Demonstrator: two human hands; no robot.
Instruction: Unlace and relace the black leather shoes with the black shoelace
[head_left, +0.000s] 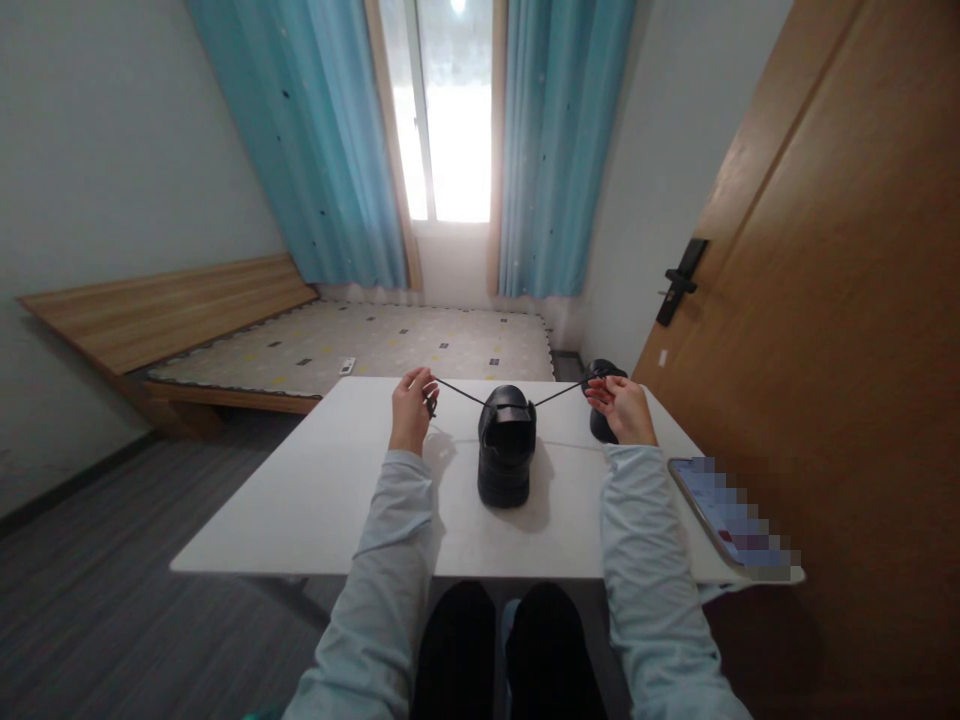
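A black shoe (505, 460) stands upright on the white table (300, 500), its heel towards me. From its upper part a dark lace runs out taut to each side. My left hand (412, 405) pinches the left lace end above the table, with some lace hanging by the fingers. On the right, the other lace (561, 392) is pulled out to my right hand (619, 402), whose fingers are closed on it. A second black shoe (600, 425) is partly hidden behind my right hand.
A phone (731, 515), partly pixelated, lies at the table's right edge. Beyond the table is a bed (375, 345) with a small white object (347, 366) on it. A wooden door (825, 330) stands at the right. My legs are below the table's front edge.
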